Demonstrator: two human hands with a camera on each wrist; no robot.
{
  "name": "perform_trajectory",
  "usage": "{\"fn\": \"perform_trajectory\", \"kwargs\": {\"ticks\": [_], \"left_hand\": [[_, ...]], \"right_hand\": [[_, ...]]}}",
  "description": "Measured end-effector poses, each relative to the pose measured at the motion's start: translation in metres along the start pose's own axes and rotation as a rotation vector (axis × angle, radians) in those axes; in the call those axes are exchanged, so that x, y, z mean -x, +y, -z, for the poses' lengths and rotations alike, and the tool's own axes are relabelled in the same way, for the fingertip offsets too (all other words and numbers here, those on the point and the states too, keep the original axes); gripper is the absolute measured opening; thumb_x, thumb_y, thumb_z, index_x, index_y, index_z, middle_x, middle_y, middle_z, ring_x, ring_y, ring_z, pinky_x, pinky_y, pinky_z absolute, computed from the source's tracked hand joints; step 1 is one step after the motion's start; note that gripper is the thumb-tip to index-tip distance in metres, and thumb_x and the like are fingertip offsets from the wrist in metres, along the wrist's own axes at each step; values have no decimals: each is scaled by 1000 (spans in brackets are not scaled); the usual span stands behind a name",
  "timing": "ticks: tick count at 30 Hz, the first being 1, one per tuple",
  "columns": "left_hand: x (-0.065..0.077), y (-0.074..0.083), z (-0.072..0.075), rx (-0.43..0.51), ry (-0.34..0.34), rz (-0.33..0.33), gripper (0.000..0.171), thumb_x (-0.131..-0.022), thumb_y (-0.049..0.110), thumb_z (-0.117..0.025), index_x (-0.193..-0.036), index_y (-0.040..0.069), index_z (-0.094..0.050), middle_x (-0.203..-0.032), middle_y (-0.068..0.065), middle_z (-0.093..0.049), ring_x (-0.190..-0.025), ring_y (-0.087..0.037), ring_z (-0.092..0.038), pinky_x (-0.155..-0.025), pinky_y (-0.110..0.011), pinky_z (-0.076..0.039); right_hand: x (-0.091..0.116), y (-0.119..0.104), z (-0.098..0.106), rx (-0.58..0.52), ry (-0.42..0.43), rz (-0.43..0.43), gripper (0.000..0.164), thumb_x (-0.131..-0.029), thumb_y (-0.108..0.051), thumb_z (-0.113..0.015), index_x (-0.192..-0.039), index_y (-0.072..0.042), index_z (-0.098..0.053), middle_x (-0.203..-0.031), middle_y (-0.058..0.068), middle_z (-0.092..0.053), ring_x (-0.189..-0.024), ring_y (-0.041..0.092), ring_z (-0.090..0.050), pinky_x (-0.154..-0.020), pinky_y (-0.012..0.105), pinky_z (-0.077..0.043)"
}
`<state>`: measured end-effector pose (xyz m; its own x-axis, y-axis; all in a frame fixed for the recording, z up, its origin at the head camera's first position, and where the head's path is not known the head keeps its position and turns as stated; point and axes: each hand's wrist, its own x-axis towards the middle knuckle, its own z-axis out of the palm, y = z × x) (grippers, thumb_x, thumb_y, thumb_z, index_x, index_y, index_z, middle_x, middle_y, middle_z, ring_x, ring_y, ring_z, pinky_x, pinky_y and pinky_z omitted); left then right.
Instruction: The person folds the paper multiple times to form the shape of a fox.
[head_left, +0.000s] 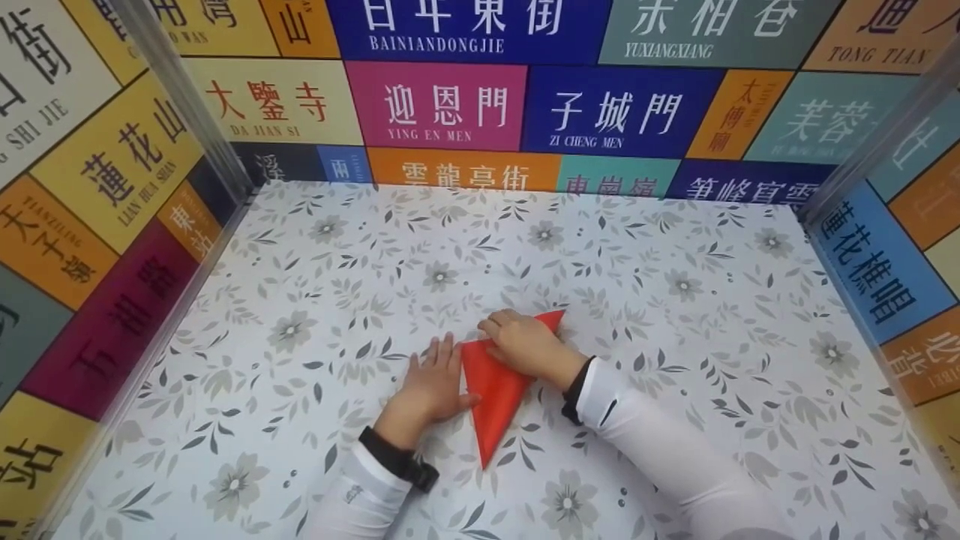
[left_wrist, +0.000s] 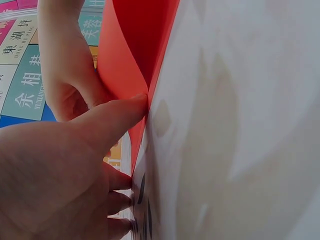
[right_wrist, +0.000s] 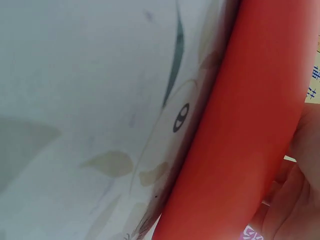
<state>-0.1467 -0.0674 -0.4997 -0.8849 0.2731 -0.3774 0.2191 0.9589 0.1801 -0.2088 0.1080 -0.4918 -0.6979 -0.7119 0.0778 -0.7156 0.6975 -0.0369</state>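
Note:
A sheet of red paper, folded into a long pointed shape, lies on the patterned table with one tip toward the person. My left hand rests flat at its left side, fingers straight on the table. In the left wrist view, the left thumb presses the paper's lower edge, beside an upward-curving flap. Across the upper part of the paper, my right hand holds it with curled fingers; a red corner sticks out beyond the knuckles. Bulging red paper partly hides a hand in the right wrist view.
The white table bears a grey flower and leaf print. Coloured panels with Chinese characters stand along the back, the left and the right. Both wrists wear black bands.

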Motion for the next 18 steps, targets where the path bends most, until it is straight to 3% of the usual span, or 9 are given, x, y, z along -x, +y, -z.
{"fn": "perform_trajectory", "kwargs": {"ticks": [3,6,13,18], "left_hand": [[-1,1,-1,-6,3,-7,91,-90,54,-57,-154,2,-18,-162,-17,-11,-149,-37,-12,-116,-59,-20],[0,1,-2,5,3,-10,91,-90,53,-57,-154,3,-17,-162,-17,-10,-149,-37,-11,-117,-58,-19],[3,0,-2,37,-13,2,90,-90,52,-58,-154,3,-17,-163,-16,-9,-149,-37,-9,-117,-59,-18],[1,-1,1,34,-8,-6,90,-91,51,-58,-154,3,-16,-162,-16,-10,-149,-38,-9,-117,-59,-18]], "right_hand": [[6,2,5,-11,6,2,41,-93,-26,-63,-129,-6,-58,-130,14,-59,-126,30,-52,-106,39,-44],[17,3,9,-34,-1,-12,47,-94,-30,-62,-133,-6,-55,-141,15,-51,-136,34,-43,-113,44,-36],[51,0,13,-67,-25,5,57,-94,-40,-60,-139,-8,-50,-151,14,-41,-140,37,-35,-113,53,-32],[67,-7,10,-97,-80,5,62,-95,-45,-56,-145,-10,-44,-153,14,-38,-143,35,-30,-114,53,-30]]}}
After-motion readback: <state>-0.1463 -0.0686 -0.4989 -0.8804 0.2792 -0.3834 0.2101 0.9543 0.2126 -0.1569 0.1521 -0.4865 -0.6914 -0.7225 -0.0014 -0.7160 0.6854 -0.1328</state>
